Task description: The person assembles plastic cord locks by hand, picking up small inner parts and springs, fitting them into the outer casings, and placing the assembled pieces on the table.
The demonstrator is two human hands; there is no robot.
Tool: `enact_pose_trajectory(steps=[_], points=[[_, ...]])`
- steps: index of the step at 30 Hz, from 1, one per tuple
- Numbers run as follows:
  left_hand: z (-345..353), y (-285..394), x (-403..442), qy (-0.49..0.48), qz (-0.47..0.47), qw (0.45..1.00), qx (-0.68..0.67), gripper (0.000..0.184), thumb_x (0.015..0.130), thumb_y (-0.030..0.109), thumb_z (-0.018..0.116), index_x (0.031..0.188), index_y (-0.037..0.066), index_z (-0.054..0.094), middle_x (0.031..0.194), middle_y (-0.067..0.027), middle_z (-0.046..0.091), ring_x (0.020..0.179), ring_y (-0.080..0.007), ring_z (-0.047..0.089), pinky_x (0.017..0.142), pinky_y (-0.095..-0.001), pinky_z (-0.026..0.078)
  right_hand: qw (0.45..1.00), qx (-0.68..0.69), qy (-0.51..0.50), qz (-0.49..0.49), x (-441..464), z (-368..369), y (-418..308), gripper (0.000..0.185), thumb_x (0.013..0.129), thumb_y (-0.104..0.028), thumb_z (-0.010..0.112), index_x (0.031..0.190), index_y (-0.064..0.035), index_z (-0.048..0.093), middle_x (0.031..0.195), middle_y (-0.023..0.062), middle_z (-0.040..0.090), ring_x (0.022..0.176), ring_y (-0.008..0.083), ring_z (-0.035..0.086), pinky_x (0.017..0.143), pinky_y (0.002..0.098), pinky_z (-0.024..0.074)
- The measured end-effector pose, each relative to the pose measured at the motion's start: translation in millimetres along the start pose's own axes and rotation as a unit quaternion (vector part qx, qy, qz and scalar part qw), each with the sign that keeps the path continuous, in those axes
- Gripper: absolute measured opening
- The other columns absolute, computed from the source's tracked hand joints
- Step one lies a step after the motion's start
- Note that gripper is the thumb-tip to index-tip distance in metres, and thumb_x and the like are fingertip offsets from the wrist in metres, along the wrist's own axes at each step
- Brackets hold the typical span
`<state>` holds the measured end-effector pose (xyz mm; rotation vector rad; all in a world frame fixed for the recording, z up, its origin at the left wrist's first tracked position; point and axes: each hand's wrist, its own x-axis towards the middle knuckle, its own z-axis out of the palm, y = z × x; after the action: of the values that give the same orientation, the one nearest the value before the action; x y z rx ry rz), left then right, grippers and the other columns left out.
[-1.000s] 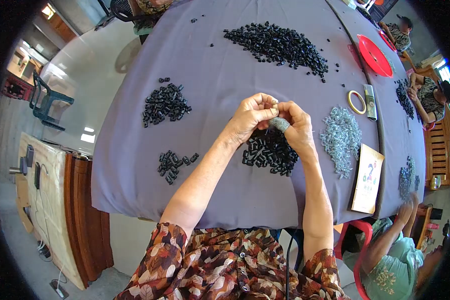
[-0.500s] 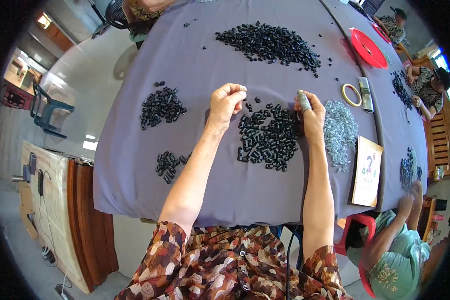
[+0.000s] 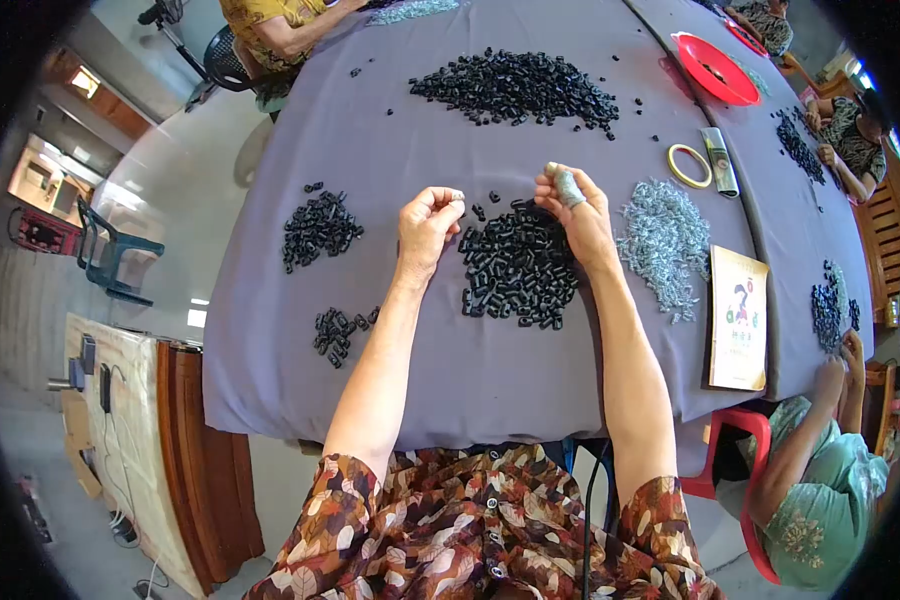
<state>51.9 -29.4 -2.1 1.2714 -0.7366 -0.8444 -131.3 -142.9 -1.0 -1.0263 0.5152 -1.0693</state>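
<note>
My left hand [image 3: 428, 235] is closed in a pinch at the upper left of a pile of small black plastic pieces [image 3: 518, 268]. Whatever lies between its fingertips is too small to make out. My right hand [image 3: 582, 222] is over the pile's upper right edge, fingers curled and thumb pressed in. A grey wrapping [image 3: 568, 188] covers one of its fingers. Any piece it pinches cannot be made out. Right of that hand lies a heap of small clear pieces [image 3: 663, 245]. A few loose black pieces [image 3: 479, 212] rest between my hands.
A larger black heap [image 3: 515, 88] lies farther back, with smaller black piles [image 3: 320, 230] at left. Rightward are a tape roll [image 3: 690, 166], a slim packet [image 3: 719, 162], a booklet [image 3: 739, 320] and a red basin [image 3: 716, 70]. Other people sit around the cloth-covered table [image 3: 270, 390].
My right hand has moved left, closer to my left hand and over the pile's edge. My left hand has come slightly toward me. The whole view has shifted a little.
</note>
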Motion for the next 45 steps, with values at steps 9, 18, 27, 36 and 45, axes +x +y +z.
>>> enact_pose_trajectory(steps=[9, 18, 27, 36, 45], points=[[-12, 18, -47, 0.028, 0.071, 0.985, 0.154, 0.007, 0.078, 0.005, 0.059, 0.084, 0.002, 0.062, 0.067, 0.0021, 0.057, 0.056, -0.0036, 0.048, 0.051, -0.018, 0.038, 0.987, 0.147, 0.066, 0.022, 9, -37, -8, 0.021, 0.09, -0.012, 0.051, 0.105, 0.0026, 0.053, 0.092, 0.0116, 0.057, 0.078, 0.0165, 0.057, 0.071, 0.0272, 0.0492], [-64, 44, -119, -0.035, 0.058, 0.885, 0.461, 0.006, 0.074, 0.004, 0.059, 0.076, 0.0, 0.061, 0.073, -0.0091, 0.056, 0.06, -0.0191, 0.055, 0.058, -0.0304, 0.045, 0.992, 0.103, 0.056, 0.053, 5, -31, -10, 0.022, 0.089, -0.012, 0.052, 0.106, 0.0015, 0.054, 0.092, 0.01, 0.058, 0.08, 0.014, 0.057, 0.073, 0.0264, 0.0493], [-62, 54, -115, -0.018, 0.112, 0.851, 0.513, 0.007, 0.074, 0.004, 0.06, 0.079, -0.001, 0.061, 0.076, -0.0082, 0.054, 0.06, -0.0169, 0.055, 0.057, -0.0294, 0.044, 0.994, 0.094, 0.042, 0.044, 3, -31, -9, 0.022, 0.088, -0.011, 0.054, 0.107, 0.0007, 0.054, 0.094, 0.0103, 0.058, 0.08, 0.0142, 0.056, 0.072, 0.0262, 0.0484], [-2, 32, -57, -0.06, 0.164, 0.882, 0.438, 0.017, 0.076, 0.009, 0.061, 0.091, 0.0, 0.06, 0.083, -0.0093, 0.056, 0.062, -0.0162, 0.054, 0.061, -0.0285, 0.046, 0.994, 0.089, 0.038, 0.044, 4, -32, -9, 0.021, 0.088, -0.009, 0.053, 0.107, 0.0006, 0.054, 0.094, 0.0103, 0.058, 0.079, 0.0131, 0.056, 0.073, 0.0257, 0.0489], [24, 9, -36, -0.065, 0.152, 0.885, 0.436, 0.018, 0.073, 0.008, 0.065, 0.09, 0.002, 0.062, 0.084, -0.0074, 0.056, 0.063, -0.0149, 0.053, 0.062, -0.0281, 0.046, 0.995, 0.071, 0.034, 0.061, 8, -31, -9, 0.023, 0.09, -0.01, 0.051, 0.11, 0.001, 0.053, 0.096, 0.0096, 0.058, 0.081, 0.0127, 0.055, 0.074, 0.0248, 0.0483]])
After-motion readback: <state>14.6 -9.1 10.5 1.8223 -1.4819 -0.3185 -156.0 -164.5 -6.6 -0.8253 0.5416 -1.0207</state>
